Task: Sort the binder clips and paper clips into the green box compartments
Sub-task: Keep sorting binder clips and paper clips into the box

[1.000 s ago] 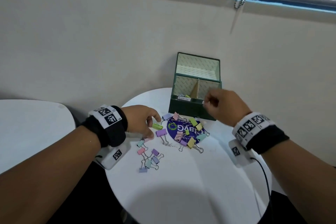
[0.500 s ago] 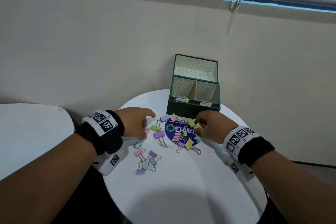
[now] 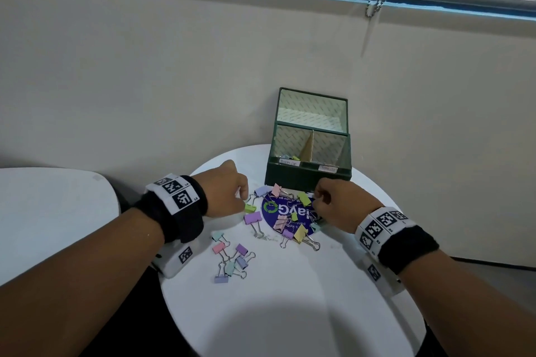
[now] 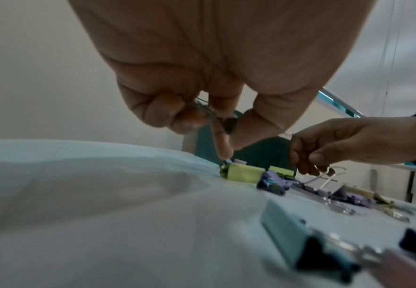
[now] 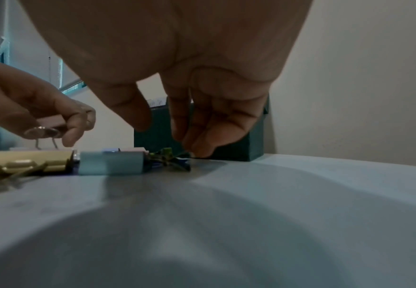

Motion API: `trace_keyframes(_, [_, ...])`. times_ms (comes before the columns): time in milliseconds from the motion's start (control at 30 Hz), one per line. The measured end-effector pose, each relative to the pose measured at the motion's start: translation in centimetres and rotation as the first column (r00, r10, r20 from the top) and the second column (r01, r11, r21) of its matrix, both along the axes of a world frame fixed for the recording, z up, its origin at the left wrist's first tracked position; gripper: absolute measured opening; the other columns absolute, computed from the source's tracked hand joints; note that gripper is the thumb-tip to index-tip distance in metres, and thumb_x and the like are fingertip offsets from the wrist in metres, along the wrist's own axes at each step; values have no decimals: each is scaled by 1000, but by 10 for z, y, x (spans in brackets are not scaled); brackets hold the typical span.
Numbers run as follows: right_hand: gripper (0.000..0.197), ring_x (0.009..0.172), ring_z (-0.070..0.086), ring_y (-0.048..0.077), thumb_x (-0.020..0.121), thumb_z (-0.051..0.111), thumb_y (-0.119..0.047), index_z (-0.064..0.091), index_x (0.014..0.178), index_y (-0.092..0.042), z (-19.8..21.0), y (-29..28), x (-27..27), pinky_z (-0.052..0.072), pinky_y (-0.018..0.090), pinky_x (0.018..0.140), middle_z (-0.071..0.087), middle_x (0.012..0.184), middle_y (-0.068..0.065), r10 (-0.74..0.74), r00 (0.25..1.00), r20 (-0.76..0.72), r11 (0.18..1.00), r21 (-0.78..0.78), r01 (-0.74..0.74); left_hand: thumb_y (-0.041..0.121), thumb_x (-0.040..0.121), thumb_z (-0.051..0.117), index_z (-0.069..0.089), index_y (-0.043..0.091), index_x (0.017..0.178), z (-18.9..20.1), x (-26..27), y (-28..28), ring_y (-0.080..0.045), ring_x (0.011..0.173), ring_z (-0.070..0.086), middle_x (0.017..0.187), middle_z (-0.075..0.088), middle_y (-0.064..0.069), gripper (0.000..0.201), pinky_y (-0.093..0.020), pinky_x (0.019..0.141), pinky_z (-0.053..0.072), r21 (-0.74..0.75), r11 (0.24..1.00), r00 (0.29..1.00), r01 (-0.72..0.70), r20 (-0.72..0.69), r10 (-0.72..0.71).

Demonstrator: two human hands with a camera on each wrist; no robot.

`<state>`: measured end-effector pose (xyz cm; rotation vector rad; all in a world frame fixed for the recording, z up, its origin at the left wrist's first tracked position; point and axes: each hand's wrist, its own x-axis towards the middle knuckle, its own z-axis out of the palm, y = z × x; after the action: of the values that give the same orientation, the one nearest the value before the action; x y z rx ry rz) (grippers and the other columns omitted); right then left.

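Sorting has barely begun, by my reading: the dark green cardboard box (image 3: 308, 180), lid up at centre right of the head view, shows only a few pastel clips in its left front compartment, and what the right one holds is not visible. Most pastel metal binder clips (image 3: 252, 218) lie loose on the round white table (image 3: 290, 313), one group over the blue round sticker (image 3: 285, 213) at frame centre, another small cluster lower left of it. A few thin wire pieces near the sticker may be paper clips; too small to tell.

From the head camera, the left hand (image 3: 229, 193) and right hand (image 3: 339, 203) show only curled knuckles over the pile. The left wrist view shows more: curled fingers (image 4: 167, 115) tucking thin wire pieces against the palm, probably paper clips, while the forefinger tip touches down at the lime green binder clip (image 4: 243, 172). In the right wrist view the fingertips (image 5: 199, 144) bunch downward at the sticker's edge before the box; whether they pinch anything I cannot tell.
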<state>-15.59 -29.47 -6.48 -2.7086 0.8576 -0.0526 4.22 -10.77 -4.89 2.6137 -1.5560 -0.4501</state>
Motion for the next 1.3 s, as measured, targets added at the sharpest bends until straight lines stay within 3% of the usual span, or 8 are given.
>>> trace_keyframes(167, [15, 74, 59, 10, 90, 63, -41, 54, 88, -28, -4, -4, -1, 47, 24, 66, 63, 83, -8, -108, 986, -131, 994, -44, 103, 53, 80, 74, 69, 34, 98, 1, -6, -9, -13, 91, 54, 96, 48, 12, 27, -27, 75, 40, -1, 1000, 999, -5, 51, 5])
trace_keyframes(433, [23, 100, 57, 17, 83, 70, -12, 60, 97, -28, 0, -4, 2, 54, 25, 83, 58, 106, -5, 23, 999, -48, 997, 78, -19, 40, 85, 67, 71, 32, 94, 4, -8, -9, -12, 89, 58, 97, 57, 12, 13, -27, 75, 46, -9, 999, 998, 37, 43, -37])
trace_keyframes(600, [12, 103, 60, 17, 96, 52, -12, 64, 96, -17, 5, -1, 0, 57, 36, 87, 64, 107, 0, 108, 994, 33, 983, 147, -112, 29, 90, 67, 61, 47, 125, 6, -6, -8, -12, 105, 59, 114, 60, 14, 39, -23, 86, 44, 32, 994, 994, 102, 31, -103])
trace_keyframes(800, [42, 116, 56, 17, 99, 58, -38, 49, 140, -38, -7, -5, 3, 53, 29, 90, 53, 127, -4, 137, 984, -112, 990, 43, -133, 22, 87, 68, 73, 37, 112, 8, -8, -5, -16, 100, 64, 110, 70, 11, 30, -28, 89, 53, 93, 985, 989, 145, 3, -146])
trace_keyframes(1000, [19, 100, 59, 16, 90, 70, -34, 58, 104, -31, -9, -8, 4, 54, 27, 85, 59, 112, -7, 126, 990, -62, 992, -22, -127, 43, 76, 78, 57, 40, 79, 5, 2, -3, -12, 87, 61, 99, 62, 11, 22, -30, 78, 53, 122, 989, 996, 87, -8, -86])
trace_keyframes(1133, [14, 94, 60, 14, 89, 70, -33, 57, 91, -29, -7, -6, 1, 54, 26, 81, 64, 101, -9, 128, 991, -39, 992, -1, -128, 36, 77, 79, 58, 40, 80, 15, 7, -3, -10, 91, 61, 98, 65, 14, 22, -27, 83, 51, 121, 984, 990, 132, -64, -125])
trace_keyframes(1233, [15, 90, 60, 11, 89, 69, -34, 55, 92, -30, -3, -3, -3, 51, 20, 74, 62, 101, -11, 137, 984, 110, 990, 25, -141, 27, 83, 74, 64, 36, 86, 31, 12, -6, 7, 81, 57, 95, 67, 18, 13, -8, 71, 41, 6, 988, 979, 155, -134, -152])
trace_keyframes(1300, [14, 85, 60, 9, 91, 68, -31, 54, 92, -31, 1, -1, -5, 49, 18, 69, 61, 97, -12, 116, 962, 248, 989, 65, -136, 28, 85, 75, 66, 34, 87, 45, 15, -16, 9, 78, 56, 94, 69, 19, 11, -11, 71, 39, -128, 983, 962, 129, -223, -155])
